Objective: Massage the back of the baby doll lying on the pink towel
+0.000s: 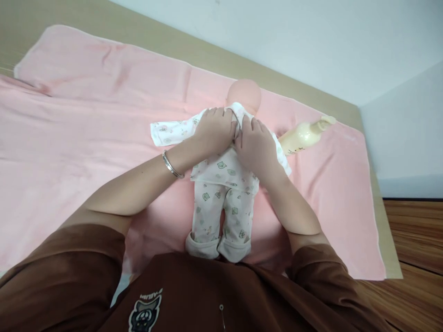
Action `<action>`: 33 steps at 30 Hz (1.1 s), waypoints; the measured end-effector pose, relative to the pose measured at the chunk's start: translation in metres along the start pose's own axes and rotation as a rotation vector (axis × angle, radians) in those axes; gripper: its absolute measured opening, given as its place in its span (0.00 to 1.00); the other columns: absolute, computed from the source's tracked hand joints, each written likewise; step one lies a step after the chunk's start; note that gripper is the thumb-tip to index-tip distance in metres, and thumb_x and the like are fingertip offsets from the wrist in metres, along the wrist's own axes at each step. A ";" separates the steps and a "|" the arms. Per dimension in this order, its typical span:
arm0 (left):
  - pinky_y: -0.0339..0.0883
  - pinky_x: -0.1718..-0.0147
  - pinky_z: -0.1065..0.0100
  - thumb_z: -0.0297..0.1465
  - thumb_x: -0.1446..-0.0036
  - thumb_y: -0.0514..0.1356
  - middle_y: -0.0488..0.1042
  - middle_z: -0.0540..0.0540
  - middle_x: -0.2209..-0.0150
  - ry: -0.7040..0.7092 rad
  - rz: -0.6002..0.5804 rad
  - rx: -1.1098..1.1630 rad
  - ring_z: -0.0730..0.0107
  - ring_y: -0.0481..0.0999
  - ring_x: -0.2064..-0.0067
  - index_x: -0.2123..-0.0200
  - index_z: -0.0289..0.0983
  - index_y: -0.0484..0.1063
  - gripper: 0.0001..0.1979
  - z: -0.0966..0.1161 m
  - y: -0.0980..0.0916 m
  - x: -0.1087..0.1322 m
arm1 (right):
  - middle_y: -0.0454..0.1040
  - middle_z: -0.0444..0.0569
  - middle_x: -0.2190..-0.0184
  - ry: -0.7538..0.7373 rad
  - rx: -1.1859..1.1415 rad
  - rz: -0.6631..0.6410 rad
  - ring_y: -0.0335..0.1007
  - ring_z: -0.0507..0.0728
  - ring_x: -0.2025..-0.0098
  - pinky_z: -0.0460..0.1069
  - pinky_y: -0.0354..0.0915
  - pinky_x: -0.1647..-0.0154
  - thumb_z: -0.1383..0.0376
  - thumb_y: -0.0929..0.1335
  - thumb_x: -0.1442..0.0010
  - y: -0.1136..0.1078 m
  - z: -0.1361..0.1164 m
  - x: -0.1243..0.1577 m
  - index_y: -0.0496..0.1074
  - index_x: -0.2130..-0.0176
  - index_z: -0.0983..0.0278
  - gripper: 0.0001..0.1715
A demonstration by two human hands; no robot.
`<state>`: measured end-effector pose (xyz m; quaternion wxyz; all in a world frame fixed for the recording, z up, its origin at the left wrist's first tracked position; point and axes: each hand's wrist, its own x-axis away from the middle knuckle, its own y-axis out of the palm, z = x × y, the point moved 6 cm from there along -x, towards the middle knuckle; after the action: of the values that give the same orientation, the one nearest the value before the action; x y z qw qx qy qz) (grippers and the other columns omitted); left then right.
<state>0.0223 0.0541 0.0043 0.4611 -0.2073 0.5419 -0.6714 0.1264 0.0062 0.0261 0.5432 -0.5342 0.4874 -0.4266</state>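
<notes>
A baby doll [244, 92] lies on its back on a pink towel [86, 115], dressed in a white printed top and trousers [221, 207]. Both my hands rest on its chest near the collar. My left hand [214, 131], with a silver bangle on the wrist, pinches the shirt's neckline. My right hand [258, 147] grips the same fabric beside it, fingers closed. One empty shirt sleeve [169, 131] spreads out to the left. My hands hide the doll's chest and arms.
A cream bottle [304, 136] lies on the towel to the right of the doll. The towel covers a wooden table top [384, 221] against a pale wall. Wooden floor [418, 258] shows at the right. My brown sleeves fill the bottom.
</notes>
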 end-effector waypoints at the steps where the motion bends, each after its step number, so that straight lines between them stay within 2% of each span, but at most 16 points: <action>1: 0.69 0.43 0.40 0.28 0.29 0.39 0.77 0.22 0.49 0.001 -0.015 -0.033 0.36 0.77 0.44 0.47 0.25 0.73 0.25 0.000 0.002 0.000 | 0.66 0.71 0.32 -0.011 -0.003 0.008 0.61 0.75 0.28 0.65 0.61 0.26 0.67 0.59 0.24 -0.001 -0.004 0.003 0.60 0.28 0.80 0.32; 3: 0.71 0.46 0.44 0.28 0.29 0.41 0.78 0.26 0.51 -0.044 -0.023 -0.067 0.40 0.78 0.47 0.49 0.27 0.74 0.23 -0.005 0.004 -0.002 | 0.63 0.69 0.29 0.007 -0.036 0.003 0.59 0.74 0.26 0.65 0.59 0.24 0.69 0.58 0.25 0.000 -0.005 0.002 0.61 0.28 0.79 0.32; 6: 0.72 0.46 0.46 0.31 0.28 0.45 0.78 0.31 0.53 -0.106 0.057 -0.022 0.45 0.79 0.48 0.50 0.31 0.74 0.19 -0.008 0.005 0.000 | 0.71 0.67 0.36 0.087 -0.120 -0.024 0.66 0.73 0.31 0.65 0.64 0.28 0.68 0.59 0.26 0.004 0.009 -0.011 0.68 0.35 0.77 0.26; 9: 0.68 0.39 0.43 0.30 0.28 0.46 0.77 0.25 0.47 -0.129 0.116 -0.068 0.40 0.76 0.42 0.45 0.26 0.73 0.21 0.005 0.002 0.009 | 0.75 0.67 0.42 0.184 -0.210 -0.067 0.71 0.73 0.37 0.66 0.67 0.32 0.61 0.60 0.24 0.010 0.029 -0.026 0.70 0.38 0.77 0.26; 11: 0.66 0.36 0.44 0.27 0.30 0.46 0.76 0.24 0.45 -0.097 0.114 -0.078 0.40 0.74 0.39 0.43 0.25 0.72 0.21 0.017 0.000 0.013 | 0.75 0.68 0.41 0.204 -0.231 -0.080 0.71 0.74 0.37 0.66 0.66 0.32 0.58 0.59 0.23 0.013 0.035 -0.031 0.70 0.38 0.77 0.28; 14: 0.70 0.40 0.47 0.23 0.32 0.46 0.78 0.29 0.50 -0.040 0.060 -0.021 0.45 0.77 0.44 0.51 0.29 0.75 0.18 0.020 0.000 0.009 | 0.72 0.69 0.37 0.180 -0.187 -0.066 0.67 0.74 0.33 0.67 0.63 0.29 0.60 0.57 0.22 0.012 0.033 -0.031 0.68 0.36 0.79 0.29; 16: 0.72 0.44 0.48 0.24 0.32 0.47 0.78 0.32 0.55 -0.070 0.042 0.014 0.46 0.78 0.48 0.56 0.31 0.75 0.16 0.007 0.002 0.001 | 0.71 0.70 0.36 0.155 -0.148 -0.058 0.66 0.75 0.32 0.67 0.62 0.29 0.60 0.57 0.21 0.011 0.027 -0.026 0.67 0.35 0.79 0.30; 20: 0.73 0.47 0.50 0.31 0.28 0.47 0.77 0.36 0.59 -0.170 0.067 0.065 0.51 0.78 0.53 0.59 0.33 0.75 0.17 -0.020 0.009 -0.011 | 0.71 0.71 0.36 0.080 -0.051 -0.020 0.66 0.75 0.31 0.67 0.64 0.29 0.61 0.57 0.21 0.003 0.009 -0.011 0.68 0.35 0.80 0.29; 22: 0.73 0.47 0.49 0.30 0.28 0.46 0.77 0.36 0.59 -0.163 0.080 0.037 0.51 0.78 0.52 0.58 0.32 0.74 0.17 -0.019 0.010 -0.011 | 0.72 0.70 0.36 0.080 -0.027 -0.004 0.67 0.73 0.31 0.65 0.66 0.30 0.63 0.57 0.22 -0.001 0.005 -0.005 0.69 0.36 0.79 0.28; 25: 0.72 0.45 0.47 0.26 0.30 0.47 0.76 0.35 0.58 -0.084 0.082 -0.027 0.48 0.77 0.50 0.61 0.32 0.73 0.15 0.001 0.005 -0.002 | 0.74 0.68 0.38 0.107 -0.061 -0.035 0.70 0.72 0.32 0.64 0.67 0.30 0.61 0.58 0.22 -0.001 0.011 -0.008 0.73 0.38 0.76 0.28; 29: 0.71 0.43 0.50 0.23 0.33 0.51 0.74 0.37 0.58 -0.013 0.113 0.022 0.49 0.74 0.46 0.64 0.34 0.73 0.11 0.025 -0.005 0.012 | 0.62 0.69 0.28 0.092 -0.170 -0.105 0.59 0.73 0.25 0.65 0.58 0.23 0.61 0.57 0.23 0.008 0.027 -0.025 0.63 0.29 0.81 0.34; 33: 0.71 0.43 0.47 0.24 0.33 0.50 0.74 0.35 0.59 -0.076 0.063 0.085 0.46 0.74 0.45 0.65 0.35 0.73 0.13 0.014 -0.003 0.008 | 0.51 0.73 0.24 0.114 -0.180 -0.142 0.46 0.74 0.20 0.67 0.50 0.19 0.57 0.55 0.22 0.014 0.033 -0.024 0.53 0.25 0.85 0.40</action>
<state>0.0280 0.0398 0.0095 0.5107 -0.1956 0.5011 -0.6707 0.1540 0.0363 0.0121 0.4330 -0.5889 0.5146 -0.4483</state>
